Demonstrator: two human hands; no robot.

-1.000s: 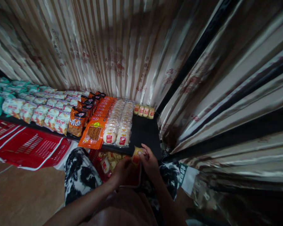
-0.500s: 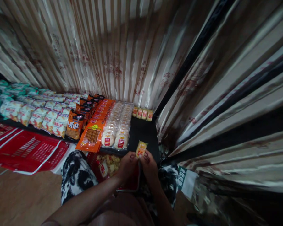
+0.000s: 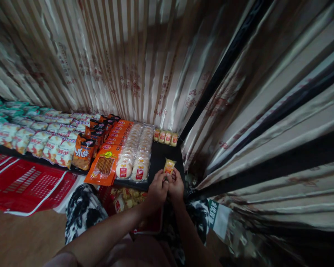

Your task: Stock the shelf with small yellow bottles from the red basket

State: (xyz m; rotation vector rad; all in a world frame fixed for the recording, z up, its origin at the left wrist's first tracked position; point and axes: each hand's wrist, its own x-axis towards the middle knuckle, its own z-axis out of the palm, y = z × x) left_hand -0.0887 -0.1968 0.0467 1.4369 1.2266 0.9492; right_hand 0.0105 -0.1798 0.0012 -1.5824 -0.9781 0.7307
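A small yellow snack packet (image 3: pixel 169 165) stands up between my two hands over the dark shelf (image 3: pixel 163 154). My left hand (image 3: pixel 157 187) is closed, its fingertips pinching the packet's lower left edge. From the other side, my right hand (image 3: pixel 176 186) is closed on its lower right edge. Both hands nearly touch below the packet, whose bottom end is hidden by the fingers. Several similar small packets (image 3: pixel 164 137) stand in a short row at the shelf's back right corner. Below my forearms, a red container (image 3: pixel 153 222) holds loose yellow packets (image 3: pixel 130 196).
Left of my hands are clear-wrapped round biscuits (image 3: pixel 140 163), orange stick-snack bags (image 3: pixel 103 165), orange-black bags (image 3: pixel 82 152) and white bags (image 3: pixel 57 150). Red bags (image 3: pixel 30 181) lie in front of the shelf. A patterned curtain (image 3: pixel 128 66) and a dark pole (image 3: pixel 211 89) stand behind.
My hands have moved slightly up and closer together with the packet, which is now more upright. The whole view has shifted a little.
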